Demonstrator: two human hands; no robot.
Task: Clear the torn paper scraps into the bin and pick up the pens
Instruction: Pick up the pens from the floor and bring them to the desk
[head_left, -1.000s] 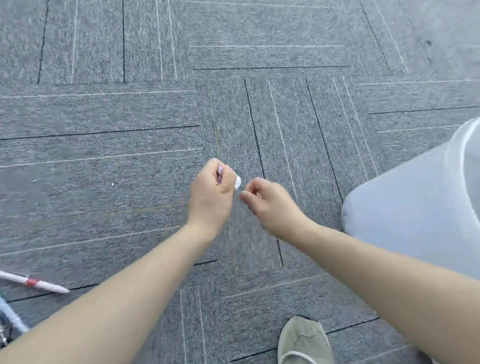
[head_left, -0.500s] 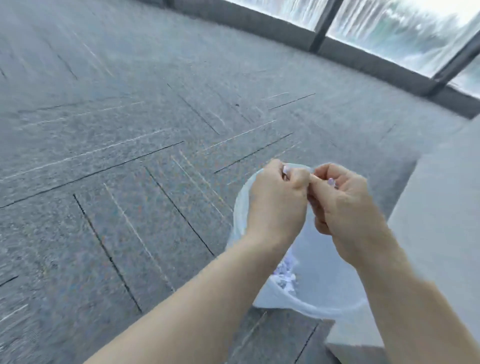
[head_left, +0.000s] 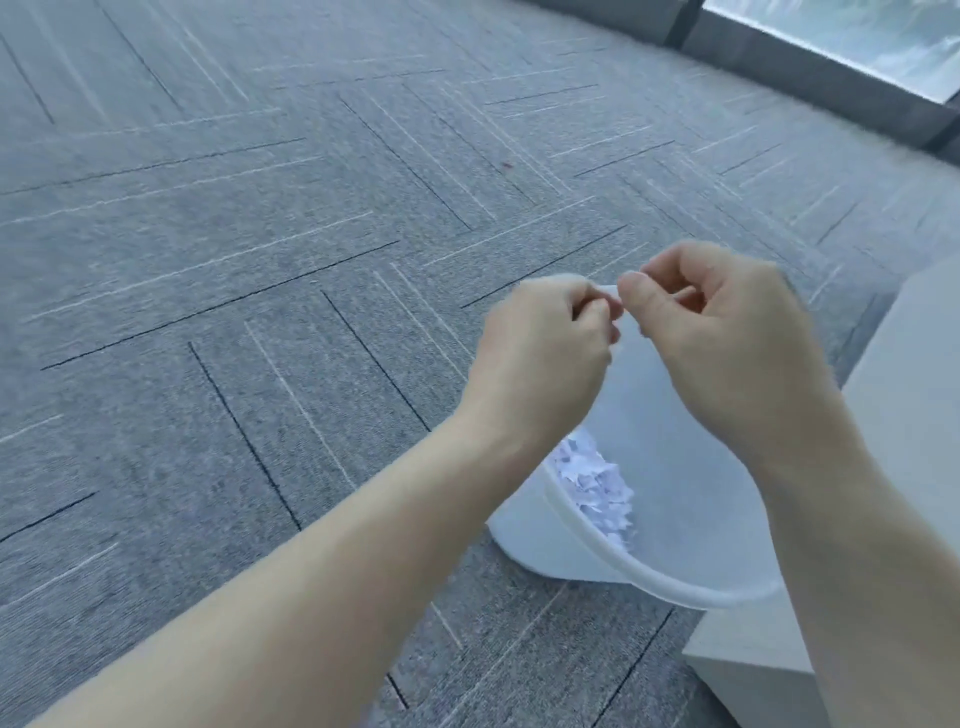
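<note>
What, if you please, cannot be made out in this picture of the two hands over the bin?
All in the head view:
- Whether either grip holds a scrap: the curled fingers of the left hand and right hand hide it, and motion blurs them.
- The far rim of the white round plastic bin: behind both hands.
- How deep the torn white paper scraps lie: the left wrist covers part.
- The pens: out of frame.

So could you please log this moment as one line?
left hand, right hand: above bin | scraps: inside bin
</note>
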